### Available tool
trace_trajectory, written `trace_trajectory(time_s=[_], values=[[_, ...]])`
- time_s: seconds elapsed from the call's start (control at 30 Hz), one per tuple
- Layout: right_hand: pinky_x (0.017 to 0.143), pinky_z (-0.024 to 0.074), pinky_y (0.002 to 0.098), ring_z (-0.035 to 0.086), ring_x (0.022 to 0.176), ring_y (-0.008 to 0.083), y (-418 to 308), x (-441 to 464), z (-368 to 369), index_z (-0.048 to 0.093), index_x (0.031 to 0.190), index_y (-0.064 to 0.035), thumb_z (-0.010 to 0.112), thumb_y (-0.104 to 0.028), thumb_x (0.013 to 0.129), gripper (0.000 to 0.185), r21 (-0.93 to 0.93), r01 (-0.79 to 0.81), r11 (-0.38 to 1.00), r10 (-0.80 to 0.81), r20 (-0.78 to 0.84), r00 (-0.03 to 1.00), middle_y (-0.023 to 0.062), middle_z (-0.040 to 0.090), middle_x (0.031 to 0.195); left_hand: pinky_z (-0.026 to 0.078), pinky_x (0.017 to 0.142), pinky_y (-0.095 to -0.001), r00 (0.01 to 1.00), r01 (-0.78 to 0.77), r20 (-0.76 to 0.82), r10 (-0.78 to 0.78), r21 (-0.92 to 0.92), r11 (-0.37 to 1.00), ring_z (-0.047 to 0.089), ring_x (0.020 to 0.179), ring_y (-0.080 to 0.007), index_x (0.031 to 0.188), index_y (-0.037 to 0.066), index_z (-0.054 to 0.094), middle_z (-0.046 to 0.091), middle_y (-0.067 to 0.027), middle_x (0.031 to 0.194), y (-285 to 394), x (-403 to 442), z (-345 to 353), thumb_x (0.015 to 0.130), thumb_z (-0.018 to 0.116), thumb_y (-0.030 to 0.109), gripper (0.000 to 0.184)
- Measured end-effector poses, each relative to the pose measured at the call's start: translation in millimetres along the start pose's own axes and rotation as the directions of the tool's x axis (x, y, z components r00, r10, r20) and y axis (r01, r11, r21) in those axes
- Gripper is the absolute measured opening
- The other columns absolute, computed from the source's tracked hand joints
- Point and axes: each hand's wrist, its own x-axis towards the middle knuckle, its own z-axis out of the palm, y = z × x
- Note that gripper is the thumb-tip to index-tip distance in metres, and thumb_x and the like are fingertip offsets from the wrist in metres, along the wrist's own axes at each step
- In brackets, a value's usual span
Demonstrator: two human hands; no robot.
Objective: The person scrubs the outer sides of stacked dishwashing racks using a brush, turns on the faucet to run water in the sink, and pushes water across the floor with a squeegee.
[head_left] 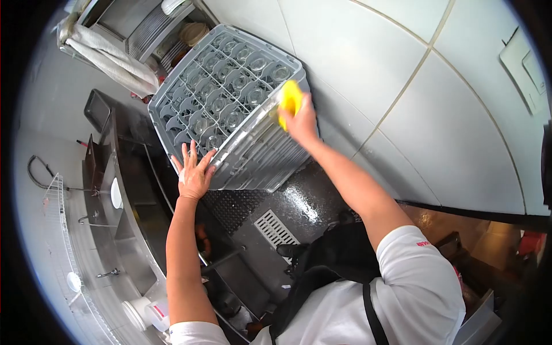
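Observation:
A tall stack of grey plastic glass racks (259, 158) stands against the tiled wall. Clear glasses (234, 119) sit in the divided compartments of the top rack. My left hand (195, 177) lies with its fingers spread over the rack's near left corner, resting on the rim. In my right hand (303, 123) is a yellow sponge (291, 99), gripped at the upper right side of the top rack. The sponge is slightly blurred, and whether it presses on the rack I cannot tell exactly.
Along the left runs a steel sink counter (138, 230) with taps and a white bowl (116, 193). A white towel (109, 54) hangs beyond the racks. The dark floor (299, 201) looks wet around a drain grate (276, 232). White buckets (150, 313) stand at lower left.

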Motion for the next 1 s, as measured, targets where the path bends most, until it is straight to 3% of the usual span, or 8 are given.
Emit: trace_trajectory(time_s=[0.07,0.17,0.27,0.4,0.6,0.73,0.9,1.0], values=[[0.084,0.0505,0.0434,0.064,0.098,0.0373,-16,30,-6,0.040,0.115,-0.0018,0.078,-0.022,0.085,0.053,0.129,-0.294,0.947,0.317,-0.221,0.922,0.0237,0.063,0.104,0.009,0.115,-0.0716,1.000,0.004,0.002,-0.004,0.003,1.000,0.017,0.151,-0.0445,0.140,0.031,0.055,0.024,-0.0207,0.162,0,-2,2,0.092,0.066,0.033,0.050],[0.086,0.0503,0.0431,0.065,0.104,0.0341,-24,0,8,0.039,0.120,-0.0011,0.078,-0.021,0.084,0.057,0.264,-0.278,0.924,0.321,-0.140,0.937,0.0224,0.062,0.111,0.010,0.115,-0.0711,1.000,0.009,0.021,-0.008,-0.031,0.999,0.017,0.151,-0.0439,0.140,0.030,0.055,0.025,-0.0202,0.162,0,-1,1,0.091,0.066,0.033,0.050],[0.080,0.0519,0.0475,0.066,0.092,0.0424,-8,-38,22,0.040,0.120,-0.0012,0.081,-0.027,0.082,0.061,0.076,-0.027,0.997,0.029,-0.028,0.999,0.0252,0.064,0.103,0.012,0.114,-0.0723,1.000,0.001,0.008,-0.001,-0.001,1.000,0.020,0.150,-0.0451,0.138,0.034,0.055,0.028,-0.0196,0.160,-3,0,6,0.091,0.067,0.036,0.049],[0.083,0.0511,0.0458,0.065,0.094,0.0377,-23,31,-2,0.038,0.117,-0.0013,0.077,-0.022,0.086,0.054,0.231,-0.309,0.922,0.363,-0.244,0.899,0.0238,0.064,0.104,0.011,0.115,-0.0707,1.000,0.003,0.007,-0.003,-0.007,1.000,0.018,0.150,-0.0444,0.140,0.029,0.055,0.028,-0.0192,0.161,-2,-2,5,0.092,0.066,0.034,0.050],[0.082,0.0508,0.0456,0.065,0.093,0.0363,-14,-57,36,0.038,0.118,-0.0002,0.077,-0.020,0.085,0.055,0.124,-0.136,0.983,0.143,-0.052,0.988,0.0218,0.063,0.105,0.011,0.115,-0.0711,1.000,0.018,0.019,-0.018,0.018,1.000,0.018,0.150,-0.0442,0.142,0.029,0.054,0.026,-0.0204,0.162,0,-1,2,0.092,0.065,0.036,0.052],[0.079,0.0502,0.0470,0.064,0.089,0.0384,-11,20,14,0.039,0.115,-0.0009,0.079,-0.021,0.084,0.055,0.234,-0.285,0.930,0.348,-0.304,0.887,0.0243,0.062,0.100,0.011,0.115,-0.0712,1.000,0.021,-0.022,-0.020,0.027,0.999,0.017,0.150,-0.0445,0.144,0.028,0.052,0.023,-0.0213,0.162,-1,-3,5,0.091,0.066,0.038,0.056],[0.092,0.0491,0.0450,0.063,0.104,0.0399,-24,-63,46,0.037,0.126,-0.0023,0.075,-0.021,0.086,0.058,0.188,-0.171,0.967,0.191,-0.095,0.977,0.0232,0.061,0.110,0.011,0.115,-0.0715,0.999,0.030,0.019,-0.031,0.048,0.998,0.016,0.151,-0.0443,0.148,0.027,0.048,0.023,-0.0215,0.162,0,-2,2,0.091,0.066,0.039,0.061],[0.087,0.0504,0.0458,0.064,0.099,0.0412,-14,-34,37,0.037,0.121,-0.0016,0.078,-0.024,0.085,0.059,0.264,-0.289,0.920,0.333,-0.142,0.932,0.0255,0.061,0.108,0.011,0.115,-0.0716,1.000,0.026,0.007,-0.027,0.077,0.997,0.017,0.151,-0.0438,0.151,0.025,0.044,0.024,-0.0217,0.162,2,-2,0,0.092,0.064,0.039,0.064]])
